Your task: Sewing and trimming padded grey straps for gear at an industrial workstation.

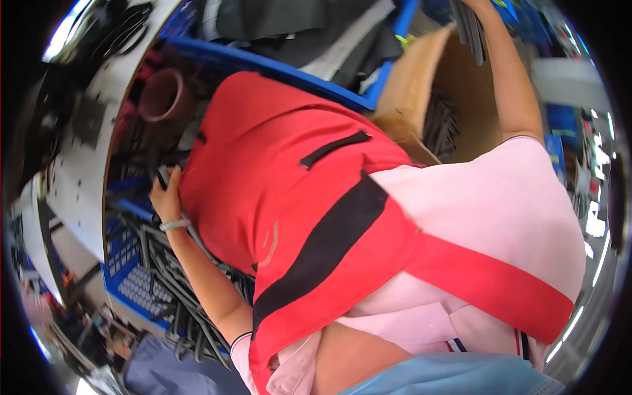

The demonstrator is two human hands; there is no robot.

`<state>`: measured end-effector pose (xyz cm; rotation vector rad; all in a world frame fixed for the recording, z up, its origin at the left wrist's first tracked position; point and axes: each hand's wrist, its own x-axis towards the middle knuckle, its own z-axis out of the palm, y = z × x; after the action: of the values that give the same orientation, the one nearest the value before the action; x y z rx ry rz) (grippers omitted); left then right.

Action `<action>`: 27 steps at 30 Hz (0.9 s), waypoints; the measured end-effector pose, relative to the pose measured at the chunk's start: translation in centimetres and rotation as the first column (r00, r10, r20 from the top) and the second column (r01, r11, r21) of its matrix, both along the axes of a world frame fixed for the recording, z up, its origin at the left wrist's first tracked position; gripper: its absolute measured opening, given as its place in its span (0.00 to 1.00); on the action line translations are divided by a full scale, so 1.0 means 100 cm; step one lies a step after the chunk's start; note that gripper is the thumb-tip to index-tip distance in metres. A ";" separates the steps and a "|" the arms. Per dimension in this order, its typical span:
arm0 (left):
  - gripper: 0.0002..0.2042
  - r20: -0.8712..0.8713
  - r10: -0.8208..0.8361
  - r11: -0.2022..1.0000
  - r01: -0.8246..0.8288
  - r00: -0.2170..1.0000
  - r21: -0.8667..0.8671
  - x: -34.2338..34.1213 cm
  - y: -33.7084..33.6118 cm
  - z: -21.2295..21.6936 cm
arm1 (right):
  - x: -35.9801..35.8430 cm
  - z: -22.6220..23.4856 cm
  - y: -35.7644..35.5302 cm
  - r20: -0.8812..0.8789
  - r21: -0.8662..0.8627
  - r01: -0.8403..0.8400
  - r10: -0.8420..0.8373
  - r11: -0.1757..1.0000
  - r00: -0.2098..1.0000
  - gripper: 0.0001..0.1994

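At the left edge of my red apron (296, 171), my left hand (167, 196) is closed round a small dark piece (162, 176). Only its end shows, so its kind cannot be made out. My right arm reaches far out to the upper right. There my right hand (475, 3), cut off by the top of the picture, grips several flat grey strips (469, 31) that hang down from it. Just below the strips, an open cardboard box (405, 72) holds a pile of similar thin dark grey pieces (440, 128).
A blue crate (263, 66) with dark sheets stands ahead. On the left, another blue crate (135, 286) sits beside many dark bent rods (191, 296). A white table (82, 171) with small holes runs along the left, near a pinkish round tube (161, 95).
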<state>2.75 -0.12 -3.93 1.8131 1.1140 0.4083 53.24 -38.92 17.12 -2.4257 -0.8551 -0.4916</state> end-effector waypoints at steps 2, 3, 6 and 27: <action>0.17 -0.295 -0.070 0.997 0.078 0.953 0.014 -0.001 -0.014 -0.039 | 0.031 -0.041 -0.096 0.397 0.121 0.325 -0.346 0.938 0.850 0.26; 0.18 -0.305 -0.120 0.966 0.181 0.945 0.183 -0.001 -0.017 -0.052 | 0.033 -0.061 -0.147 0.277 0.159 0.402 -0.432 0.902 0.858 0.25; 0.20 -0.374 -0.201 0.898 0.323 0.905 0.299 0.004 -0.021 -0.073 | 0.009 -0.147 -0.255 -0.025 0.262 0.686 -0.706 0.678 0.708 0.30; 0.08 0.244 -0.494 0.730 0.246 0.835 0.637 0.068 -0.115 0.138 | -0.287 -0.116 0.203 -0.353 0.373 -0.925 0.934 0.076 -0.065 0.10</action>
<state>9.54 -11.60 9.85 2.2884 0.3037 0.9027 24.54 -18.63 5.50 -1.1266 -1.9140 0.7295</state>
